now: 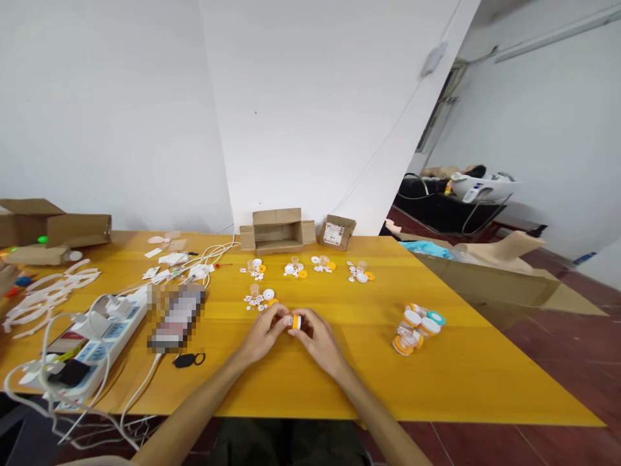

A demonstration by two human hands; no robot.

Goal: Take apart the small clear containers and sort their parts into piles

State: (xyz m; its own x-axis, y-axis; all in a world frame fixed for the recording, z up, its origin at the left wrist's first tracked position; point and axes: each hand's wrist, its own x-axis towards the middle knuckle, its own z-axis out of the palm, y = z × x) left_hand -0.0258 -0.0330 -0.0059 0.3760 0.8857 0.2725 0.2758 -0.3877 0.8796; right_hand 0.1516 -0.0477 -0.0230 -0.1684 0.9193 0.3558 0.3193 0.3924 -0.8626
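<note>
Between my two hands, just above the yellow table, is a small clear jar lying on its side, its orange-and-white lid facing right. My left hand is closed around the clear end. Fingers of my right hand grip the lid end. Just beyond my left hand lies a group of loose parts: a clear cup, a white disc, an orange ring partly hidden by my fingers, and several small white pieces.
Similar part groups sit in a row farther back, before an open cardboard box and a smaller box. Lidded jars are piled at right. A power strip, cables and a blurred phone occupy the left.
</note>
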